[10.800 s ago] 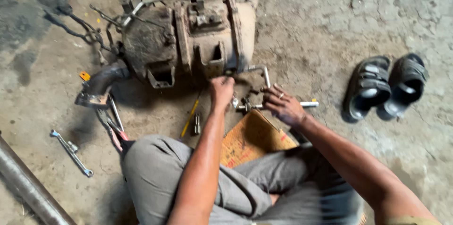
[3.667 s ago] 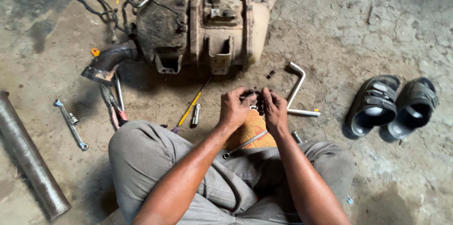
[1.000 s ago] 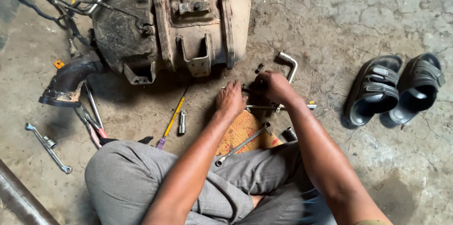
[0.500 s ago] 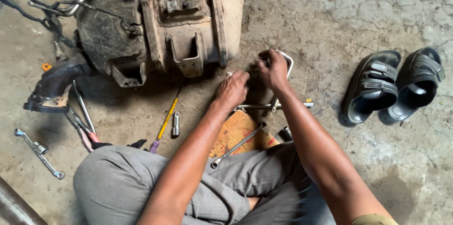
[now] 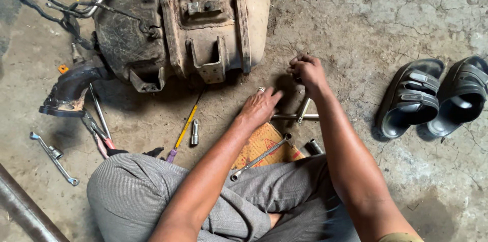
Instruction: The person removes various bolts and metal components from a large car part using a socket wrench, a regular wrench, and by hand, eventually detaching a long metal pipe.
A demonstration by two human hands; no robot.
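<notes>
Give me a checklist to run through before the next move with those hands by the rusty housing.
1. Right hand has a firm hold: cannot tell; its fingers are curled near the floor, and what they pinch is hidden.
2. Left hand free: ok; it lies open and flat, holding nothing.
3. L-shaped socket wrench within reach: ok; it lies on the floor between the hands.
4. Double-ended spanner within reach: ok; it rests on the cardboard piece.
5. Rusty housing settled: ok; it lies on the concrete floor.
6. Sandals out of the way: ok; they sit apart, on the right.
</notes>
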